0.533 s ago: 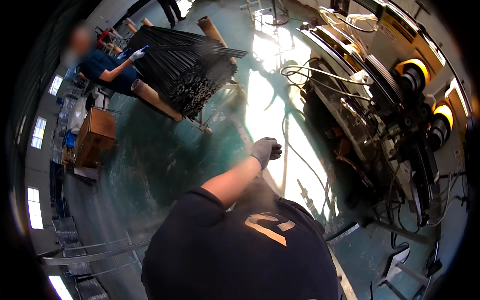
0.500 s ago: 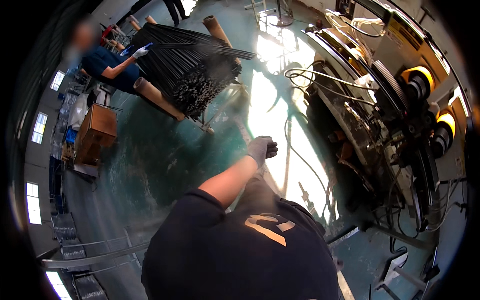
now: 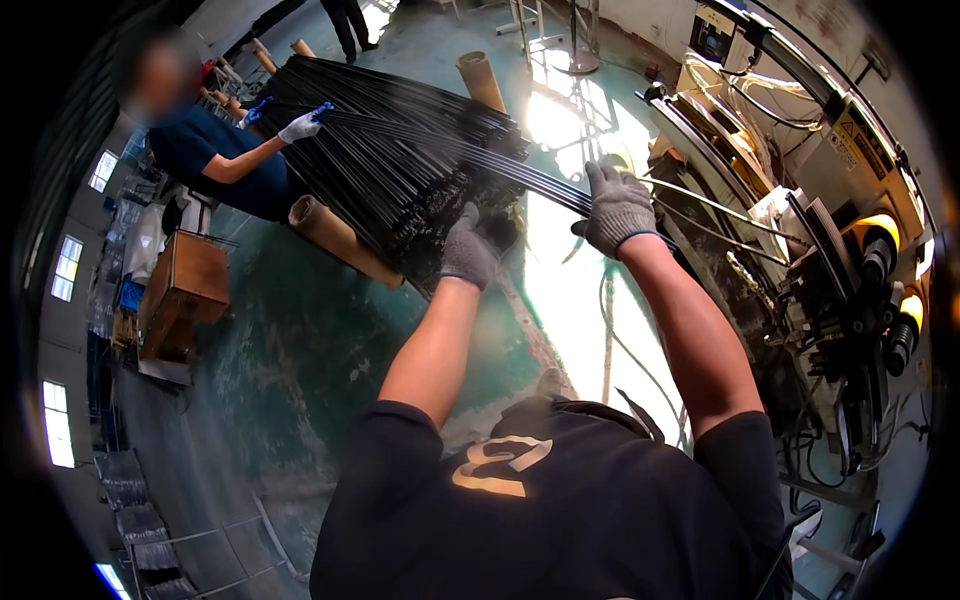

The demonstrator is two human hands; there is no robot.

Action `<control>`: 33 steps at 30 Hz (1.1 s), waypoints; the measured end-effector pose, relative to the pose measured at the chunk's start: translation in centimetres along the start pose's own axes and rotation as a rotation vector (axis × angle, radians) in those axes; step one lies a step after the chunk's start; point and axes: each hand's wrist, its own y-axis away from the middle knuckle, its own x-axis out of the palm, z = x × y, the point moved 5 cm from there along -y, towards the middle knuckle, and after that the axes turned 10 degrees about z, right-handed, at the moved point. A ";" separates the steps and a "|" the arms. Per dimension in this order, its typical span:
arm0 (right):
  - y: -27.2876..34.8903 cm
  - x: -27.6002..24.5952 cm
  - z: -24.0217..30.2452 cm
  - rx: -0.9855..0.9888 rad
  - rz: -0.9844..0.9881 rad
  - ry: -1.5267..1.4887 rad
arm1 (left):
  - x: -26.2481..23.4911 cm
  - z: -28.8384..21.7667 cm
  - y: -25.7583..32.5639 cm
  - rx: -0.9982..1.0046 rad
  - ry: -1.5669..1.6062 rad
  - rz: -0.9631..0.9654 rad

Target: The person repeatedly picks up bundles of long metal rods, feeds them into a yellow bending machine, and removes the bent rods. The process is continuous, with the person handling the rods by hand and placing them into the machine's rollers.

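Grey gloves cover both my hands. My right hand is at the near end of a thin bundle of black rods, its thumb below them and its fingers over them. My left hand is held open with fingers extended, beside the cut ends of a large pile of black rods; whether it touches them I cannot tell. Across the pile, a co-worker in a dark shirt holds the same bundle farther along with a gloved hand.
Brown cardboard tubes stick up along the pile's sides. To the right stands a machine with cables and yellow-ringed black parts. A brown wooden cabinet is at the left. Sunlight falls on the green floor; a cable crosses it.
Both my arms now reach forward; earlier only one gloved hand showed, low before me and off the rods. The bundle's near end now meets my right hand. The view has shifted slightly.
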 end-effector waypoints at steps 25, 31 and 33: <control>54.1 5.5 -37.9 1.121 -0.298 0.313 | 10.8 -2.1 -10.3 -0.077 0.013 0.162; 46.9 11.4 -40.6 0.380 -1.465 -2.286 | 22.0 16.8 -10.2 -0.250 -0.019 0.271; 39.5 8.7 -39.9 0.153 -1.461 -2.457 | 26.3 24.3 -9.6 -0.276 -0.058 0.299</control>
